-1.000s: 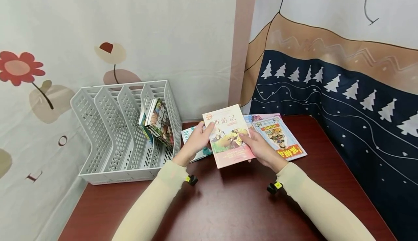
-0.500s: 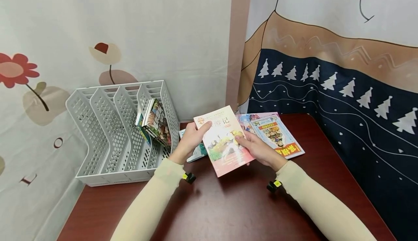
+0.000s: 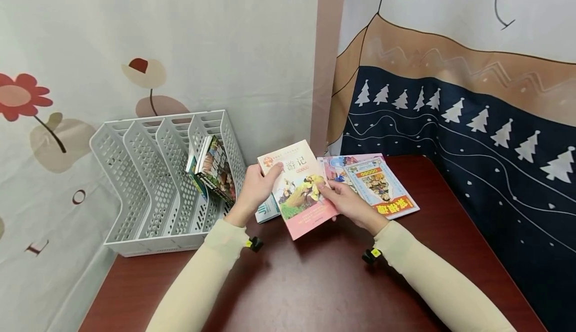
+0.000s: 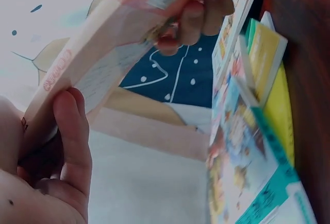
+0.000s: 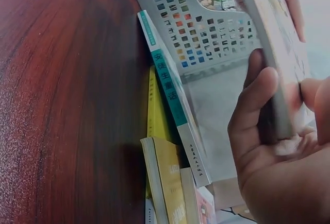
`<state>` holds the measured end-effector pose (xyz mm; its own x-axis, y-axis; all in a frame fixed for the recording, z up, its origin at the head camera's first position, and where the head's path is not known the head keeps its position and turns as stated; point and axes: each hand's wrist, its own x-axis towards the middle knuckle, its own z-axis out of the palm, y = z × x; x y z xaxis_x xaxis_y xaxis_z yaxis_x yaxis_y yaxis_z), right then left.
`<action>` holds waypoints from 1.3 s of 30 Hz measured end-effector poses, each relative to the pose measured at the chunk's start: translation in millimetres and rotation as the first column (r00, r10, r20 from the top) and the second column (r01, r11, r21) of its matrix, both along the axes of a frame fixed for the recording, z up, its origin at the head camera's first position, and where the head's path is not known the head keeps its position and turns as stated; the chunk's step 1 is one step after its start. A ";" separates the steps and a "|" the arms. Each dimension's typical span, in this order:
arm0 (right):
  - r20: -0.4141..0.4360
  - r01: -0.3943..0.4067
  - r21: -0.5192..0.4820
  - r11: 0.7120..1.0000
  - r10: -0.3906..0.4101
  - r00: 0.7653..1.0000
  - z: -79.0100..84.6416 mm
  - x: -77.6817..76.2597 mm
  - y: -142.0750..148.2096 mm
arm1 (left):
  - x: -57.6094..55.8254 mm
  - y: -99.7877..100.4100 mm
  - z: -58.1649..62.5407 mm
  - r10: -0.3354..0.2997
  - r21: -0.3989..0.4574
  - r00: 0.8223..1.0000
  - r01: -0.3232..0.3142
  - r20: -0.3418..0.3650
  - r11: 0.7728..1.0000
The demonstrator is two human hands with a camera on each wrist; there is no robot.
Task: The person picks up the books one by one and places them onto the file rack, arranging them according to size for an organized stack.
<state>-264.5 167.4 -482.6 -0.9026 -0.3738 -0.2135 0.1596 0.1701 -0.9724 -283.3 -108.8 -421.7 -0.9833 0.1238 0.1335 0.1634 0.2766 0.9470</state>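
A paperback book point(image 3: 299, 197) with a pink lower cover and cartoon figures is held tilted above the table, cover up. My left hand point(image 3: 257, 187) pinches its upper left edge, thumb on the cover and fingers behind. On the opposite edge my right hand point(image 3: 348, 203) grips it, thumb also on the cover. The left wrist view shows the book's spine point(image 4: 77, 54) between thumb and fingers. Behind and under it, a teal-and-white book point(image 5: 170, 92) lies on a pile with a yellow book point(image 5: 159, 108), partly hidden by the held book.
At the left stands a grey slotted file rack point(image 3: 153, 242), with several books point(image 3: 218, 169) leaning in its rightmost slots. Right of the hands lie a white comic-style book point(image 3: 382, 187) and a pink-blue book point(image 3: 330, 164). Fabric backdrops rise behind the dark red table point(image 3: 315, 292).
Both hands have carried the book a little leftward, toward the rack, and its angle has turned slightly. More of the pink-blue book shows now. The head view has shifted slightly.
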 end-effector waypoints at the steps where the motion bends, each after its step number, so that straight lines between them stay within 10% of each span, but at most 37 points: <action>1: -0.013 0.004 0.013 1.000 -0.004 1.000 -0.6 0.4 -1.1 | 0.2 -2.7 1.8 0.000 -0.014 1.000 0.000 -0.016 1.000; 16: 0.040 0.084 0.084 0.993 -0.088 0.995 -7.5 7.5 -33.3 | 8.8 -36.4 25.0 0.110 -0.163 0.961 -0.155 -0.254 0.974; 28: 0.023 -0.140 0.090 0.986 0.139 0.990 -9.0 16.9 -89.5 | 19.2 -86.7 33.5 0.264 -0.180 0.909 -0.333 -0.322 0.926; 39: 0.001 -0.203 0.066 0.977 0.204 0.979 -4.8 25.5 -146.9 | 56.0 -142.1 41.3 0.348 -0.236 0.870 -0.441 -0.350 0.866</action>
